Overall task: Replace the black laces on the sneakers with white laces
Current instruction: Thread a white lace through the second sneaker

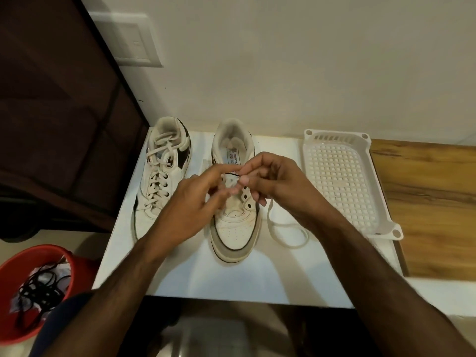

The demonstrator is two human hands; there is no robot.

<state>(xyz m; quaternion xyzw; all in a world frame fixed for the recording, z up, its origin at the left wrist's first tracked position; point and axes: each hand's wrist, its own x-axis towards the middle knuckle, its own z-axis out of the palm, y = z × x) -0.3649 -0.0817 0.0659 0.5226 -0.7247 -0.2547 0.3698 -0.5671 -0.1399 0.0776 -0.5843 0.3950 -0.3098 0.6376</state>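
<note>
Threading a white lace at the upper eyelets, a person bends over two sneakers on a smooth white table. At far left a round red bucket, cut off by the frame edge and partly covered by a dark sleeve, holds a tangle of thin black laces among crumpled wrappers that are hard to make out. The left sneaker, white leather with black panels, stands fully laced in white. The left hand curls its fingers over the tongue of the right sneaker; whether it pinches the lace cannot be told. That shoe's lower eyelets sit bare, its perforated toe and grey rubber bumper facing the camera. The right hand pinches the lace end between thumb and forefinger, just above the tongue, the hands nearly touching. Slack cord loops on the table beside the shoe. A white plastic tray with a gridded floor lies at right, partly on wood-grain board.
</note>
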